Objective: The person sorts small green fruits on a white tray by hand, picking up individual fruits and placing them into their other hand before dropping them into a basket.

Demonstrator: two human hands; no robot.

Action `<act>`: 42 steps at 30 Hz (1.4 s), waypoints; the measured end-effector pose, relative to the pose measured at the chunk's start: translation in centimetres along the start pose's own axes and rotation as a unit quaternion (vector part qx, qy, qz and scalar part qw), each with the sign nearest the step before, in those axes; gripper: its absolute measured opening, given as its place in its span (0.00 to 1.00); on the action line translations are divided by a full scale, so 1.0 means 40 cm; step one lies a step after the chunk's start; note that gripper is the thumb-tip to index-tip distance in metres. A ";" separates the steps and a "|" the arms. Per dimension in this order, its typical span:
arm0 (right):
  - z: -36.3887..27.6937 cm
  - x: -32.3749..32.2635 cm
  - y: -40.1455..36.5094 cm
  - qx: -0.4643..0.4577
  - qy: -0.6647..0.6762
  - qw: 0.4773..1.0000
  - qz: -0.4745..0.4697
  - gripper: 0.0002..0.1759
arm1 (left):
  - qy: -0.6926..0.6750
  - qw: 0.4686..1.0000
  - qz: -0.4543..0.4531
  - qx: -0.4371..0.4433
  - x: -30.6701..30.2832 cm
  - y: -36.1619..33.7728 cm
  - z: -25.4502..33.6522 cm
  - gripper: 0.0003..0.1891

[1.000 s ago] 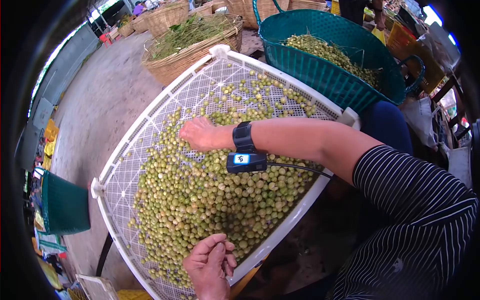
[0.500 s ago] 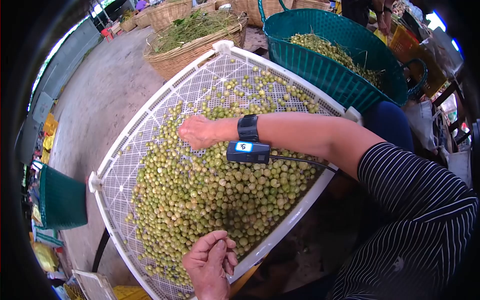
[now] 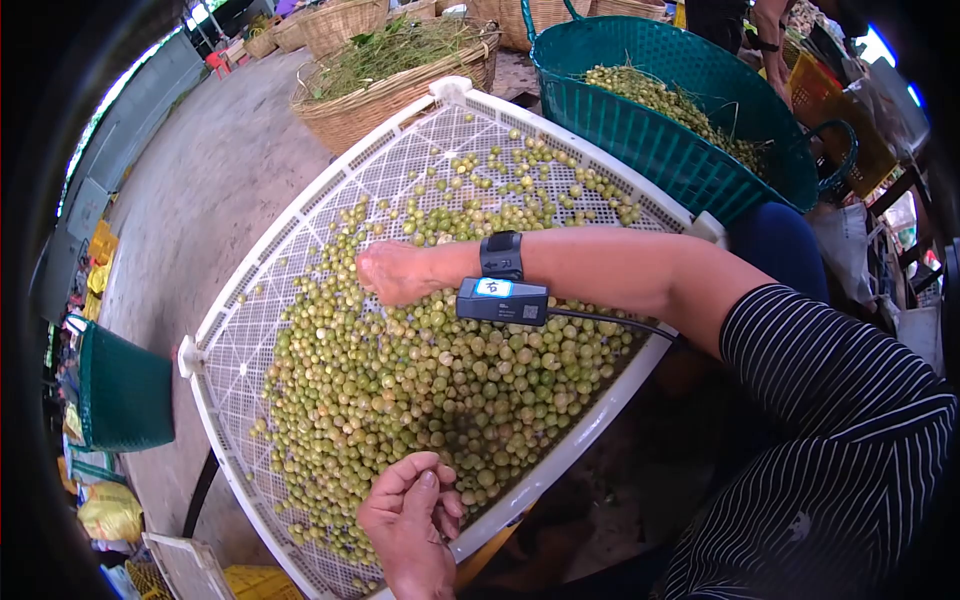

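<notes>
Risk, spill: the fruit (image 3: 440, 380) was heaped up against the tray's (image 3: 400, 160) lower-right rim. A broad sweep of the right hand (image 3: 395, 272) or its forearm would likely have pushed some over that edge.
Risk, snag: the wrist unit (image 3: 502, 300) and its cable hung just over the heap. Dragged low, they could probably have raked fruit along or caught on the mesh.
Risk, tip: what carried the tray did not show. Weight from the left hand (image 3: 405, 525) on the bottom rim might have rocked it and set the fruit rolling.
Risk, bruising: pressing down into the heap could have crushed soft fruit.
Fruit, place: mid-frame, thick over the tray's lower and middle part, thin toward the top corner, with bare mesh at upper left.
Right fingers: bent down into the fruit left of centre and hidden under the back of the hand. Spread or pinching could not be told. Fruit touched them all round.
Left fingers (image 3: 425, 485): curled shut toward the palm at bottom centre. Whether fruit sat inside could not be told. The heap's edge lay just above and beside them.
Nearby: green basket (image 3: 640, 130) of more fruit at top right, wicker basket (image 3: 370, 100) at top centre.
</notes>
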State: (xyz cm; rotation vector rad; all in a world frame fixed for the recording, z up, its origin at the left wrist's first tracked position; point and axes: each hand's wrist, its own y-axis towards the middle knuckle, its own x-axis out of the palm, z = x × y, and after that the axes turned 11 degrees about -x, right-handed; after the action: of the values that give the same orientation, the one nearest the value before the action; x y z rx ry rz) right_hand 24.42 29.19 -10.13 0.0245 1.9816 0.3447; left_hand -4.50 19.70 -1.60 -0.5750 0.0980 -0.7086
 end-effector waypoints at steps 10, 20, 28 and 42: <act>-0.242 -0.054 -0.124 0.042 0.531 0.844 0.063 0.06 | -0.093 0.996 0.000 -0.009 -0.025 0.021 -0.009 0.10; -0.384 0.016 -0.198 0.036 0.730 0.679 0.071 0.06 | -0.210 0.977 -0.020 0.021 0.000 0.026 -0.010 0.12; -0.353 0.017 -0.199 0.094 0.627 0.771 0.065 0.06 | -0.171 0.985 0.001 -0.002 -0.025 0.024 -0.009 0.12; -0.191 0.022 -0.295 0.033 -0.059 0.997 0.035 0.10 | -0.093 0.994 0.042 -0.044 -0.017 0.025 -0.012 0.16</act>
State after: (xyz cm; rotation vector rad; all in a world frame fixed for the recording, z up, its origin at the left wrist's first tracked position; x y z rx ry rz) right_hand 18.87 16.29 -10.93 0.1539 1.8772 0.3157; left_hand -4.58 20.52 -2.60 -0.7139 -0.0194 -0.5677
